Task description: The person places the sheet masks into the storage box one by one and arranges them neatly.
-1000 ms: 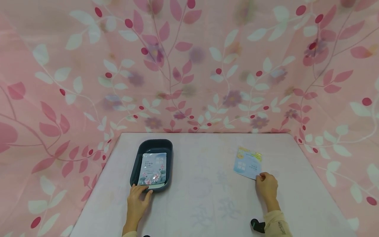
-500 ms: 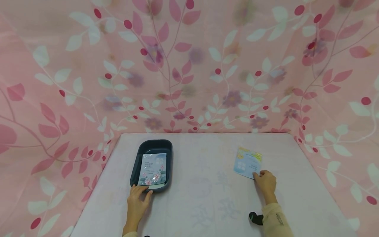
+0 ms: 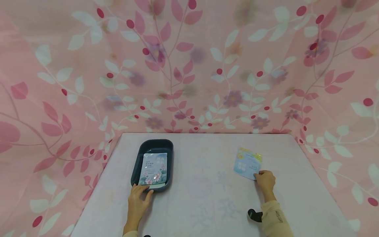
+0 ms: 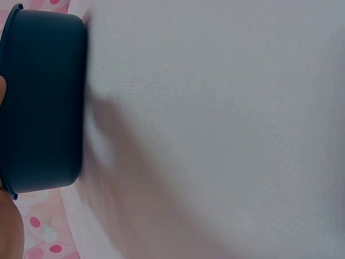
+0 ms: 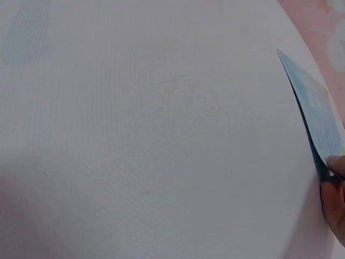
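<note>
In the head view a dark blue-green tray [image 3: 152, 143] stands on the left half of the table. Inside lies a glossy blue-grey sachet [image 3: 153, 168] printed with pink flowers, with a pale edge showing under it. My left hand [image 3: 138, 200] holds the tray's near rim, thumb toward the right corner. The tray's outer wall [image 4: 46, 102] fills the left of the left wrist view. On the right, a light-blue sachet [image 3: 247, 164] with yellow corners lies tilted, and my right hand [image 3: 265, 183] pinches its near right corner. That near edge of the sachet [image 5: 318, 113] is raised off the cloth.
A white cloth [image 3: 201, 184] with faint printed characters covers the table. Floral pink curtains [image 3: 189, 65] hang behind and at both sides. A black device [image 3: 254, 215] sits beside the right sleeve [image 3: 276, 219].
My right hand has shifted slightly left along the near edge of the light-blue sachet, taking hold of its corner. The left hand and the tray have stayed in place.
</note>
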Available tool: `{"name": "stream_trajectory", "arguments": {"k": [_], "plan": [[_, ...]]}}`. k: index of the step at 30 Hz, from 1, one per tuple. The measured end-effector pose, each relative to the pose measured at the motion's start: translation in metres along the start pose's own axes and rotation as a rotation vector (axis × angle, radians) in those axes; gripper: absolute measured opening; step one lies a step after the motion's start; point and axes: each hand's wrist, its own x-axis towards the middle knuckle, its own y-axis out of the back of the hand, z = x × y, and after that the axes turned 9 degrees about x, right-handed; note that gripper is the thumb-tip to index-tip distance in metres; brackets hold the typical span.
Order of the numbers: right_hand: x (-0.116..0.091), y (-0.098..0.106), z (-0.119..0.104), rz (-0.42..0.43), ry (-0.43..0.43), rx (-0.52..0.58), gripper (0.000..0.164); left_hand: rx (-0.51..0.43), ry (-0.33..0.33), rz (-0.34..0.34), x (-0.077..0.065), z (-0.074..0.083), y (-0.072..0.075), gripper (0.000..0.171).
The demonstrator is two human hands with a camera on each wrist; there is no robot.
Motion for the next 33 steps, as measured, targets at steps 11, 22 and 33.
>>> {"name": "stream_trajectory", "arguments": {"k": [11,22,33], "plan": [[-0.006,0.008,-0.003,0.029,-0.109,0.193,0.029,-0.009,-0.003,0.005,0.000,-0.001,0.000,0.027],[-0.004,0.015,-0.020,-0.058,-0.047,0.431,0.029,-0.008,0.001,0.006,0.001,0.000,0.000,0.027],[-0.008,0.012,-0.058,-0.104,-0.006,0.648,0.032,-0.015,-0.020,0.023,-0.001,-0.001,-0.001,0.027]]}}
